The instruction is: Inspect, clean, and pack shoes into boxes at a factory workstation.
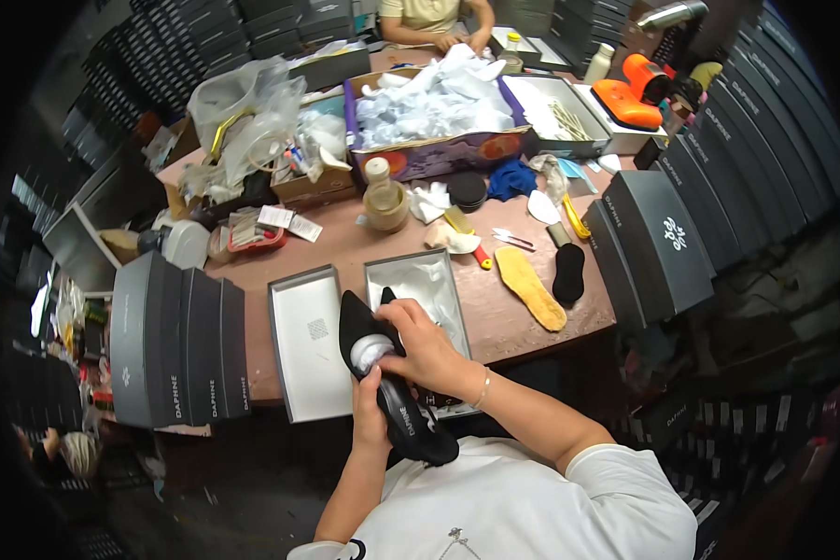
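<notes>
A black pointed-toe shoe (405,425) lies tilted over the front of the open shoebox, its toe pointing away from me and its heel end near my shirt. White stuffing (372,352) shows in its opening. My left hand (371,415) is closed on the shoe's side, with the thumb by the stuffing. My right hand (427,347) curls over the shoe from the right, fingers at the opening. A second black pointed tip (387,296) shows beyond my right fingers; the rest of it is hidden. Beneath is the box base (457,322) with white tissue paper, beside its lid (308,350).
Grey shoeboxes stand at left (145,341) and right (658,247). Behind are a purple carton (439,156) of white stuffing and a jar (385,201). A yellow insole (529,287), a black pad (568,273) and tools lie right. Across the table, another person's hands (462,42) are at work.
</notes>
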Motion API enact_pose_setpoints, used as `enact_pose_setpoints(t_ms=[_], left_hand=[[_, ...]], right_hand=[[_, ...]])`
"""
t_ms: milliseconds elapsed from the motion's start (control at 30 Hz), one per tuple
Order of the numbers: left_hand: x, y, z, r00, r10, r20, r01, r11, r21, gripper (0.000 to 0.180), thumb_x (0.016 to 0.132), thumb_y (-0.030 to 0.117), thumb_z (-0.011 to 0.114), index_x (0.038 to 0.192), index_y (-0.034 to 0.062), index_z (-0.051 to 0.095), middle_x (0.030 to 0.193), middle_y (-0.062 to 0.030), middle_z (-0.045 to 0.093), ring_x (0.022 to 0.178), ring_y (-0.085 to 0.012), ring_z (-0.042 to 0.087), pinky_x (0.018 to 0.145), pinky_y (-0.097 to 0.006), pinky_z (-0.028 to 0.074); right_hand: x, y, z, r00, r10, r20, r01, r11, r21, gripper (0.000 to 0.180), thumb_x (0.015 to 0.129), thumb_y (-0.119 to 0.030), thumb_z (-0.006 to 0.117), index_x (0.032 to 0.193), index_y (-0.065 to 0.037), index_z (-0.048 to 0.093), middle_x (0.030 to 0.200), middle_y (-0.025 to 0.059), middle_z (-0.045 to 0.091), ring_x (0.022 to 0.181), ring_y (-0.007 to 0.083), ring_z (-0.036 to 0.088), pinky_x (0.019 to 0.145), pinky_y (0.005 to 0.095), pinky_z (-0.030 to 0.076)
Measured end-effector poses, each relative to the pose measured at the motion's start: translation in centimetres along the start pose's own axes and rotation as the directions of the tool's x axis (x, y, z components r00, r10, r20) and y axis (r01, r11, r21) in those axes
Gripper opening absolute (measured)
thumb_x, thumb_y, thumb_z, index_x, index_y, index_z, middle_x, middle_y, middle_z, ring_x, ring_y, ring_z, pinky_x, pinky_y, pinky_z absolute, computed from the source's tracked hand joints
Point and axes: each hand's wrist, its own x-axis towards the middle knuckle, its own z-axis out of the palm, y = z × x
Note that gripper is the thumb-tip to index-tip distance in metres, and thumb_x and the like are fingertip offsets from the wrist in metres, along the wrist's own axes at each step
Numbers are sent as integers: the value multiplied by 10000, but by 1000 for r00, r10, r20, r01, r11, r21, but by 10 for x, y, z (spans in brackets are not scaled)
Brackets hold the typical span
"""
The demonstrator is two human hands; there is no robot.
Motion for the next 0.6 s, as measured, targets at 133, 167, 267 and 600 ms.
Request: enact_pose_setpoints(t_ms=[133, 167, 267, 600], left_hand=[[1, -20, 20, 999, -46, 0, 46, 992, 114, 369, 903, 343, 487, 1059, 12, 533, 808, -100, 617, 701, -171, 634, 595, -280, 533], [3, -24, 24, 998, -59, 3, 58, 986, 156, 405, 900, 388, 479, 985, 6, 581, 779, -99, 632, 695, -170, 645, 593, -285, 537], [17, -28, 36, 985, -168, -31, 171, 970, 173, 386, 884, 365, 491, 990, 5, 579, 779, -105, 632, 674, -174, 644, 577, -286, 534], [95, -5, 67, 933, -306, 190, 289, 951, 115, 557, 869, 304, 515, 1283, -66, 469, 1013, -186, 643, 820, -244, 659, 750, -346, 572]], right_hand=[[6, 14, -19, 986, 33, 162, -62, 982, 177, 872, 756, -139, 751, 1493, -106, 284, 1241, 204, 523, 1113, 359, 540, 949, 382, 436], [5, 22, -20, 985, 76, 156, -101, 982, 159, 866, 758, -146, 750, 1491, -104, 289, 1223, 205, 535, 1111, 360, 542, 949, 382, 434], [12, 38, -40, 958, 153, 242, -183, 977, 108, 878, 758, -151, 749, 1497, -115, 276, 1199, 205, 567, 1078, 359, 568, 935, 376, 449], [34, 230, -142, 944, 310, -116, -331, 878, -347, 441, 780, -208, 715, 1136, 8, 569, 996, 237, 650, 884, 381, 645, 779, 418, 518]])
